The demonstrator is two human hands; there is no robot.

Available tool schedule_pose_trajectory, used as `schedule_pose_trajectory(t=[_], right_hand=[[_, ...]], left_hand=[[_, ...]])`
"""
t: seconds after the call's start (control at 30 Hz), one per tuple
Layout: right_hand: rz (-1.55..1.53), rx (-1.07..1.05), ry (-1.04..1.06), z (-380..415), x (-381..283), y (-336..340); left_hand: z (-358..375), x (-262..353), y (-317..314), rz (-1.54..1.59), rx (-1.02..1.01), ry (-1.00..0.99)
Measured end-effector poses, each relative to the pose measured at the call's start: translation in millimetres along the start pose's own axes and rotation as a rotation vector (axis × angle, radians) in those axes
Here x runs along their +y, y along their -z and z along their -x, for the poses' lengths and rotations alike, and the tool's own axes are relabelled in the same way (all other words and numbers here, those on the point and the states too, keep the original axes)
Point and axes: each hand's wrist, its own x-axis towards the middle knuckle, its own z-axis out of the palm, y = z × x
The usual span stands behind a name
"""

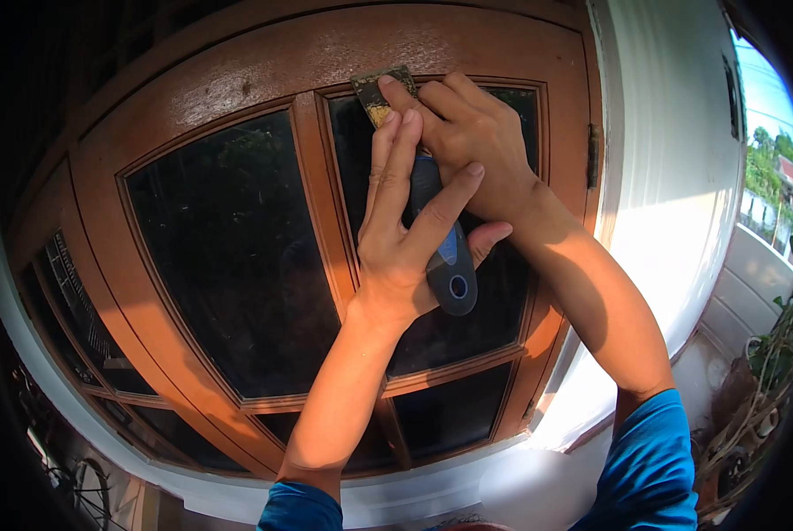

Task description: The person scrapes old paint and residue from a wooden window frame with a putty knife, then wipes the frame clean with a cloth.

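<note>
A putty knife with a dark grey and blue handle slants up across a glass pane. Its wide metal blade, stained with yellowish residue, lies against the upper rail of the brown wooden frame. My right hand is closed about the upper part of the tool, a fingertip pressed on the blade. Lower down, my left hand holds the handle, one finger crossing it and others stretched up toward the blade. The handle's end sticks out below the left hand. Much of the right-hand grip is hidden.
Dark glass panes fill the frame, parted by wooden bars. A hinge sits on the right edge beside a white wall. Plants stand at the lower right. The rail shows rough, shiny patches left of the blade.
</note>
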Motion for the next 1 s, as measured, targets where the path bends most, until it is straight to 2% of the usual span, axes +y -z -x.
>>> schedule_pose_trajectory(t=[0.1,0.2,0.3,0.33,0.43,0.53,0.63,0.7,0.73,0.83,0.9,0.97,1.0], right_hand=[[-0.092,-0.004,-0.051,-6.2,0.4,-1.6],[-0.225,0.166,-0.076,-6.5,9.4,5.6],[-0.550,0.281,-0.544,-11.8,-7.2,25.4],[-0.634,0.269,-0.571,-12.0,-1.3,25.2],[-0.498,0.188,-0.501,-17.5,5.6,21.2],[-0.293,0.249,-0.466,-30.4,10.4,2.8],[-0.259,0.333,-0.391,-46.1,0.0,-23.4],[-0.320,0.317,-0.286,-57.7,-29.6,-41.0],[-0.272,0.361,-0.169,-62.8,-36.7,-48.1],[-0.200,0.449,-0.189,-52.6,-20.4,-47.7],[0.015,0.456,-0.270,-25.2,13.5,-30.3],[0.190,0.449,-0.401,6.7,55.2,-13.0],[0.295,0.458,-0.434,18.4,75.7,-7.8]], left_hand=[[-5.1,-3.0,7.4,-0.041,-0.023,-0.008],[-9.3,0.4,25.0,0.128,0.018,-0.047],[3.2,19.3,60.8,0.124,-0.039,-0.022],[10.0,25.2,73.1,0.116,-0.057,-0.011],[35.1,37.3,104.6,0.092,-0.074,0.017],[58.0,41.0,124.3,0.143,-0.056,-0.027],[70.3,39.9,131.3,0.200,-0.076,-0.073],[74.7,41.2,131.7,0.217,-0.096,-0.038],[77.4,42.7,133.2,0.232,-0.107,0.001],[91.8,54.9,150.5,0.300,-0.123,0.197],[105.3,57.9,169.5,0.242,-0.105,0.236],[114.7,51.2,184.6,0.169,-0.081,0.171],[115.1,47.9,196.0,0.059,-0.173,0.099]])
